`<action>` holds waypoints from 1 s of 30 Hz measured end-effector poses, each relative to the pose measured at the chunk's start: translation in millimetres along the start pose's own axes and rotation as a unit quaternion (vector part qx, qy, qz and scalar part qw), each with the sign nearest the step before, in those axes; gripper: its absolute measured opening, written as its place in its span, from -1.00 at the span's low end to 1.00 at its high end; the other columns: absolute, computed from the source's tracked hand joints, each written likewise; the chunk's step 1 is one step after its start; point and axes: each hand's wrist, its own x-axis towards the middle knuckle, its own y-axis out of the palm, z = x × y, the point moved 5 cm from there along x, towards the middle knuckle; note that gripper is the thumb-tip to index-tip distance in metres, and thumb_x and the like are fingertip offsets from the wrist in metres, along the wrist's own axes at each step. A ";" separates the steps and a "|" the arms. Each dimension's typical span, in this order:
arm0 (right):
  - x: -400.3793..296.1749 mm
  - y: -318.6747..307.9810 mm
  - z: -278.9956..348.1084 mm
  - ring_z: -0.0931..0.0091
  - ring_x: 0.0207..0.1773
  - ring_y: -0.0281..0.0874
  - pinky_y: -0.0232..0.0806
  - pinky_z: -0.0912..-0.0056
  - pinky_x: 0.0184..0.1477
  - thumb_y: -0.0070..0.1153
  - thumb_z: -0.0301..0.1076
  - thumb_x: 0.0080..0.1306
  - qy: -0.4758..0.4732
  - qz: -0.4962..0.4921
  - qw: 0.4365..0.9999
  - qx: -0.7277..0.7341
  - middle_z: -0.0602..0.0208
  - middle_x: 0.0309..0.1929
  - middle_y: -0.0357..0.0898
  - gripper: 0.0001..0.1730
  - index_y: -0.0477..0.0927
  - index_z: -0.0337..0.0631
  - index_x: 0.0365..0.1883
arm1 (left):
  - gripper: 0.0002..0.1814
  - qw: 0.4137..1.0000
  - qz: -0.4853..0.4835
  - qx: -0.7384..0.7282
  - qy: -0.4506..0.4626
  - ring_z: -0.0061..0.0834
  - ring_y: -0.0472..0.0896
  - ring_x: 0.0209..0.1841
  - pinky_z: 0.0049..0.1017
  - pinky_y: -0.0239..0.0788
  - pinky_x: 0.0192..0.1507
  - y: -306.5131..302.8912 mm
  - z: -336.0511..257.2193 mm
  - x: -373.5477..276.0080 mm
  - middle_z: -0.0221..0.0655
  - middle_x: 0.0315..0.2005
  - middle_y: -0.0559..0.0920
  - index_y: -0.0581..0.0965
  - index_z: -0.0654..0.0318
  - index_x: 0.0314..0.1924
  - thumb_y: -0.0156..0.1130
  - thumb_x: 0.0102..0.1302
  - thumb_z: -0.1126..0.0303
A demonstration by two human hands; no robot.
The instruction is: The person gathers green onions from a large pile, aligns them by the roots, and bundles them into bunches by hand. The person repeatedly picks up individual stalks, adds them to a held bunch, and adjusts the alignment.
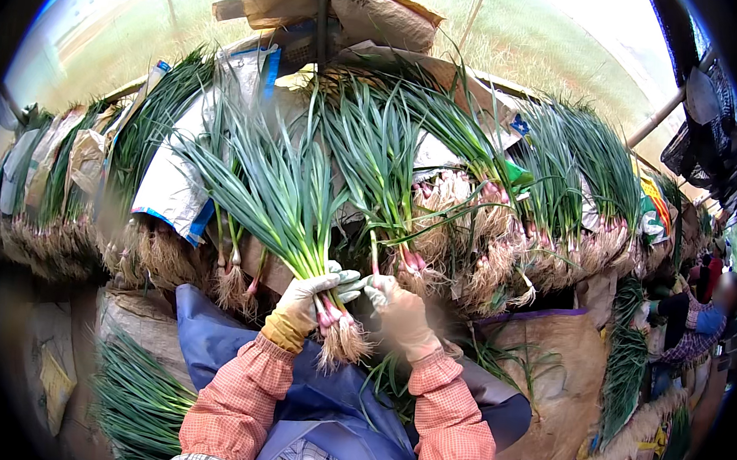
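My left hand (314, 296), in a pale glove with a yellow cuff, is closed around the lower stems of a bunch of green alliums (293, 225) with pinkish bulbs. Their tan roots (344, 342) hang below the fist, and the long leaves fan up and to the left. Just to the right, my right hand (395, 307), also gloved, pinches the lower end of a single stalk (375, 252), which stands upright. Its fingertips are close to those of my left hand. A small bunch with pink bulbs (412, 261) lies just beyond my right hand.
Rows of rooted alliums (552, 178) line the raised ledge, with sacks among them. A blue plastic sheet (327, 392) covers my lap. More green leaves (136, 399) lie at lower left, and a brown sack (549, 380) stands right. Another person (695, 326) is at far right.
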 end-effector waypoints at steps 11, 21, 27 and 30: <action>6.9 -5.2 -51.0 0.35 -0.15 0.67 0.48 0.41 -0.11 0.20 -0.18 0.31 0.301 0.059 0.952 -0.001 0.19 -0.07 0.66 -0.58 0.53 -0.14 0.09 | -0.77 0.995 -0.013 0.092 -0.041 -0.18 0.65 -0.27 -0.26 0.53 -0.15 -39.4 9.1 6.9 0.03 -0.08 0.62 0.51 0.31 -0.10 0.27 0.28 0.40; 8.1 17.0 -36.9 0.60 -0.16 0.52 0.33 0.60 -0.04 0.16 -0.30 0.34 0.304 0.028 0.710 0.634 0.30 -0.14 0.62 -0.61 0.53 -0.41 0.02 | -0.79 0.995 0.030 0.052 0.079 -0.37 0.60 -0.40 -0.29 0.52 -0.26 -21.6 -5.2 -16.0 -0.26 -0.43 0.60 0.48 0.38 -0.18 0.25 0.24 0.43; 5.6 -1.6 -60.7 0.65 -0.32 0.48 0.38 0.59 -0.20 0.12 -0.38 0.35 0.335 0.019 0.846 0.415 0.46 -0.27 0.58 -0.78 0.56 -0.30 -0.09 | -0.53 0.992 0.097 0.063 0.056 -0.33 0.60 -0.60 -0.02 0.55 -0.29 -5.2 7.2 -55.7 -0.14 -0.40 0.64 0.41 0.45 0.18 0.19 0.28 0.45; 5.0 5.6 -27.9 0.76 -0.53 0.37 0.21 0.72 -0.57 0.18 -0.36 0.32 0.360 -0.047 0.706 0.608 0.57 -0.46 0.52 -0.86 0.58 -0.17 -0.18 | -0.52 0.995 0.073 0.053 0.046 -0.35 0.59 -0.62 -0.01 0.57 -0.32 -39.4 13.6 -58.8 -0.10 -0.37 0.66 0.39 0.44 0.18 0.19 0.26 0.48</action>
